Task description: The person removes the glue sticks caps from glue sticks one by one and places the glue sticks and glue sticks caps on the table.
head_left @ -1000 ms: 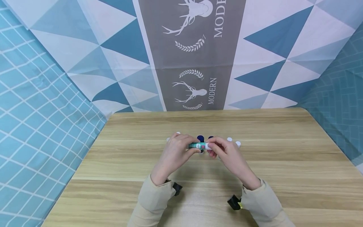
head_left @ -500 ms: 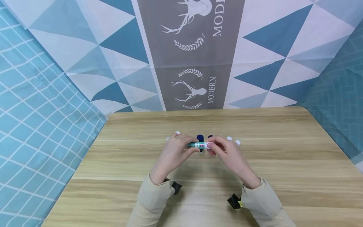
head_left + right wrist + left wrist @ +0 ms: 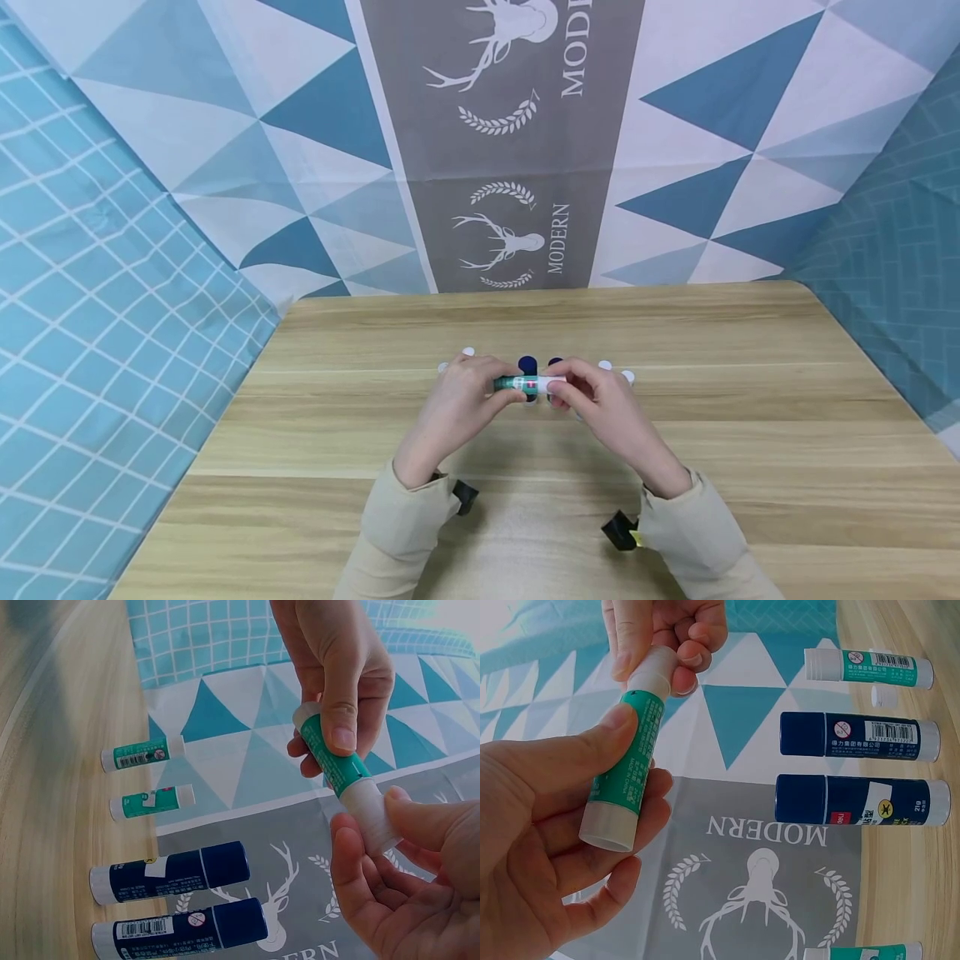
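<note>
A green glue stick (image 3: 630, 757) with a white cap (image 3: 652, 671) is held between both hands, lying roughly level above the table in the head view. My left hand (image 3: 468, 393) grips its green body, thumb on one side and fingers curled behind. My right hand (image 3: 603, 404) pinches the white cap between thumb and fingers. The cap sits at the end of the body, and no gap shows between them. Just beyond the hands stand two navy glue sticks (image 3: 169, 871), partly hidden by them in the head view.
More green glue sticks stand upright either side of the navy ones, including one (image 3: 877, 669) in the left wrist view and one (image 3: 154, 802) in the right wrist view. The wooden table (image 3: 300, 450) meets a patterned cloth backdrop (image 3: 517, 167) at the back.
Both hands keep nearly the same place and hold. The label on the glue stick faces slightly differently, as if the stick has rolled a little. The head view has shifted slightly.
</note>
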Demonstrator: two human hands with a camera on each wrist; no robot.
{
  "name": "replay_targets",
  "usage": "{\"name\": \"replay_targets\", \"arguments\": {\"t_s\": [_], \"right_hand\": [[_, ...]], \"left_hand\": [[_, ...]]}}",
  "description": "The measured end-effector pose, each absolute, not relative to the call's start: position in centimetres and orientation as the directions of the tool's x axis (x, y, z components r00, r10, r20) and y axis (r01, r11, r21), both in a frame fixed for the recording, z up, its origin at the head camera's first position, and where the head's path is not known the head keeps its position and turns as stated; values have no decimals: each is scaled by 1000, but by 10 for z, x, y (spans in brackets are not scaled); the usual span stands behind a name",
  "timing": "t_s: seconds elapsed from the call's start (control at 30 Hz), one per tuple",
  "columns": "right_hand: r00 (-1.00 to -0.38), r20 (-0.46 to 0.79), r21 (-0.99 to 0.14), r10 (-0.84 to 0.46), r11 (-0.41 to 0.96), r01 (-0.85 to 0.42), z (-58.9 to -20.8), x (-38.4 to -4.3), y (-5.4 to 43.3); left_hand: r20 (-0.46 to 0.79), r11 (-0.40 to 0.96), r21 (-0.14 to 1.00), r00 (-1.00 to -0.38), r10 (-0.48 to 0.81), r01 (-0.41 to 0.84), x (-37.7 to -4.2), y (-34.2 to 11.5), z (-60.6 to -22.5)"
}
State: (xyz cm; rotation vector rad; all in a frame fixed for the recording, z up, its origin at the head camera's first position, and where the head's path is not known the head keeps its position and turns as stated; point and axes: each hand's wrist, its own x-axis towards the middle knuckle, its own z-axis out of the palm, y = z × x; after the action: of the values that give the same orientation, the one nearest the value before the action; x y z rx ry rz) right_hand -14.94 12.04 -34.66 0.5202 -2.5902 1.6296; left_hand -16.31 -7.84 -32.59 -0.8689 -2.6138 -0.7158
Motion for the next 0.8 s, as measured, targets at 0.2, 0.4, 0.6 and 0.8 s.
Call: {"name": "replay_targets", "arguments": {"t_s": [0.2,0.4,0.6,0.8], "right_hand": [[-948,194,-880,-252,382,-282,-345,-149,120],[-948,190,-883,-254,378,-278,-345,-149,122],[-949,194,-879,-248,386,-281,-345,-150,123],[-957,188,-866,-223,422,-269,-346,-152,124]], "left_hand": [[412,695,369,-779,472,617,-163,-79,-325],[394,712,365,-793,465,600,-163,-80,-325],[389,714,371,-798,460,593,-164,-80,-324],[392,721,384,-809,437,576,-165,-82,-324]]}}
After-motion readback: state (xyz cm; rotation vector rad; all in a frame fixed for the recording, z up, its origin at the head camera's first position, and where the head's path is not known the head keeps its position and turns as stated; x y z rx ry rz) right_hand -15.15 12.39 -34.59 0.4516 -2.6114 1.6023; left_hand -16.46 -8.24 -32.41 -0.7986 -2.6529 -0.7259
